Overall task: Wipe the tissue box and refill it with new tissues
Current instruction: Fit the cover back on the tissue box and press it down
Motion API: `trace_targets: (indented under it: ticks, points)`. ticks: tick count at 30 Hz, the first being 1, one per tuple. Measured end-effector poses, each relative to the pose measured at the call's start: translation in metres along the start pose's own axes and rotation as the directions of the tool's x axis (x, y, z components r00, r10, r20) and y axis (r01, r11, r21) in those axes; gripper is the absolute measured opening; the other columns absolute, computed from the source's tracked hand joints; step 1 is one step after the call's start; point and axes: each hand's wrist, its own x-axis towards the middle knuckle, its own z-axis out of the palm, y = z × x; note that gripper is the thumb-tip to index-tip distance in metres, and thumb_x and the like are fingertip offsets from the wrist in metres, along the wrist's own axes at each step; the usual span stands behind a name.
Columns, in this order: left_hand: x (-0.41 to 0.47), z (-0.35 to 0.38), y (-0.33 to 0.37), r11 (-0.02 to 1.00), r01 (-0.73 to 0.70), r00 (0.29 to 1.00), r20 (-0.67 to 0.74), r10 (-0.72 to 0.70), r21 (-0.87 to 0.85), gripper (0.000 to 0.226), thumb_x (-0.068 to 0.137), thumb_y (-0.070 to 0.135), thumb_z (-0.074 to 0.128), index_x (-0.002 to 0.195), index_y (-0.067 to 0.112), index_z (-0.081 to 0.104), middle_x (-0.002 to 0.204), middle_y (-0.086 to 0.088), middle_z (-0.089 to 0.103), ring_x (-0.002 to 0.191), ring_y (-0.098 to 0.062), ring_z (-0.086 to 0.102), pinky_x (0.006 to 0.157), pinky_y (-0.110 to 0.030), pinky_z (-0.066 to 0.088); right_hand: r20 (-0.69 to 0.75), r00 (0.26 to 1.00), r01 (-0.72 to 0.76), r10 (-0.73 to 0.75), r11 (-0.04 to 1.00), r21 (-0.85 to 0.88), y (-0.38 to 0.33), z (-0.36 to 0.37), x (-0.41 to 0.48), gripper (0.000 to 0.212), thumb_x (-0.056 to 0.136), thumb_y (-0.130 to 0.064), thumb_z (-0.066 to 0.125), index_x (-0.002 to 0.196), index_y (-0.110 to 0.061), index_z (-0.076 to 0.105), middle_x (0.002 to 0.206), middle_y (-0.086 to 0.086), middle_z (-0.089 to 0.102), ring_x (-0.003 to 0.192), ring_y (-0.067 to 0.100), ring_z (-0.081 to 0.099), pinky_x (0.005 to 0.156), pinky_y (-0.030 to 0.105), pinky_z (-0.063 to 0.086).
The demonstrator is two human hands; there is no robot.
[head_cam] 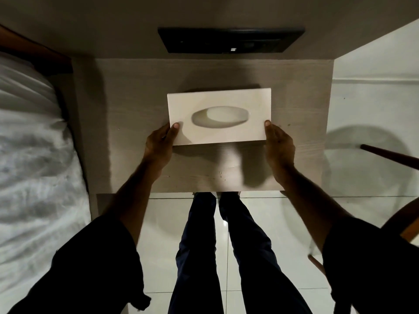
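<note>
A white rectangular tissue box (217, 100) with an oval slot in its top is over the middle of the pale wooden bedside table (136, 105). My left hand (159, 146) grips its near left corner, thumb on top. At the near right corner my right hand (278, 146) grips it the same way. The box casts a shadow on the table beneath it; whether it rests on the surface or is lifted slightly I cannot tell. No tissue shows in the slot, and no cloth or tissue pack is in view.
A dark flat panel (231, 40) is mounted on the wall behind the table. A bed with white linen (31, 143) runs along the left. At the right, a wooden chair (399, 218) stands on the white tiled floor (367, 109).
</note>
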Motion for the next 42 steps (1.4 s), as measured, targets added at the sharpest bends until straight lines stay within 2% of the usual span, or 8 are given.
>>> trace_targets:
  ticks: [5,9,14,20,23,30,38,42]
  points:
    - [-0.005,0.001,0.001,0.992,0.039,0.999,-0.004,-0.04,-0.118,0.008,0.086,0.053,0.067,0.083,0.047,0.071,0.098,0.016,0.068,0.104,-0.017,0.067,0.077,-0.033,0.061,0.012,1.0,-0.003,0.003,1.0,0.009,-0.006,-0.005,0.001,0.043,0.094,-0.054,0.054,0.122,-0.024,0.069,0.115,-0.004,0.072,0.113,0.022,0.064,0.099,0.037,0.051]
    - [-0.009,0.001,0.001,0.992,0.031,0.999,-0.014,-0.033,-0.118,0.009,0.088,0.051,0.065,0.081,0.048,0.07,0.095,0.016,0.067,0.095,-0.009,0.065,0.084,-0.044,0.061,-0.22,0.894,0.34,-0.391,0.911,-0.235,-0.024,-0.007,-0.005,0.04,0.085,-0.035,0.073,0.116,-0.011,0.066,0.128,0.012,0.057,0.118,0.025,0.055,0.098,0.011,0.04]
    - [-0.016,-0.001,-0.002,1.0,0.007,1.0,-0.006,-0.007,-0.024,0.012,0.084,0.065,0.059,0.074,0.063,0.066,0.087,0.016,0.067,0.087,-0.012,0.067,0.086,-0.049,0.059,0.147,0.729,0.651,-0.669,0.61,-0.452,-0.062,0.027,-0.023,0.024,0.087,-0.035,0.07,0.103,-0.017,0.075,0.148,0.01,0.047,0.134,0.03,0.042,0.106,0.037,0.039]
    - [-0.014,-0.003,-0.004,1.0,-0.004,1.0,0.008,0.004,-0.008,0.016,0.084,0.065,0.058,0.072,0.061,0.067,0.079,0.013,0.067,0.082,-0.016,0.067,0.082,-0.05,0.058,0.277,0.815,0.537,-0.508,0.485,-0.69,-0.086,0.06,-0.017,0.038,0.091,-0.045,0.063,0.112,-0.015,0.074,0.168,0.003,0.012,0.152,0.033,0.013,0.121,0.055,0.015]
    - [-0.014,-0.005,-0.004,1.0,-0.021,1.0,0.007,0.021,0.015,0.015,0.086,0.065,0.056,0.074,0.065,0.065,0.075,0.023,0.069,0.081,-0.008,0.065,0.068,-0.029,0.057,0.286,0.86,0.48,-0.422,0.482,-0.733,-0.094,0.067,-0.01,0.039,0.088,-0.045,0.068,0.109,-0.013,0.074,0.168,0.002,0.005,0.153,0.034,0.006,0.121,0.058,0.009]
    - [-0.009,-0.006,-0.009,0.997,-0.052,0.998,0.041,0.05,0.051,0.028,0.089,0.062,0.055,0.102,0.043,0.072,0.089,0.02,0.067,0.093,-0.01,0.066,0.083,-0.034,0.058,0.302,0.872,0.46,-0.384,0.434,-0.775,-0.097,0.077,0.001,0.028,0.086,-0.033,0.074,0.103,-0.01,0.074,0.168,0.003,0.01,0.153,0.035,0.008,0.118,0.064,0.012]
    - [-0.009,-0.005,-0.01,0.995,-0.062,0.998,0.009,0.062,0.079,0.038,0.09,0.06,0.054,0.111,0.034,0.072,0.076,0.024,0.065,0.072,0.006,0.06,0.065,-0.017,0.047,0.309,0.858,0.482,-0.41,0.437,-0.759,-0.096,0.08,0.009,0.036,0.089,-0.041,0.07,0.087,-0.006,0.073,0.165,0.004,0.022,0.152,0.032,0.015,0.116,0.069,0.01]
    - [-0.009,-0.005,-0.011,0.991,-0.08,0.997,0.025,0.078,0.104,0.038,0.092,0.06,0.052,0.11,0.033,0.072,0.076,0.021,0.064,0.074,0.002,0.058,0.068,-0.022,0.046,0.315,0.849,0.505,-0.424,0.476,-0.72,-0.094,0.081,0.011,0.034,0.09,-0.039,0.067,0.085,-0.007,0.075,0.163,0.003,0.028,0.152,0.03,0.017,0.117,0.068,0.005]
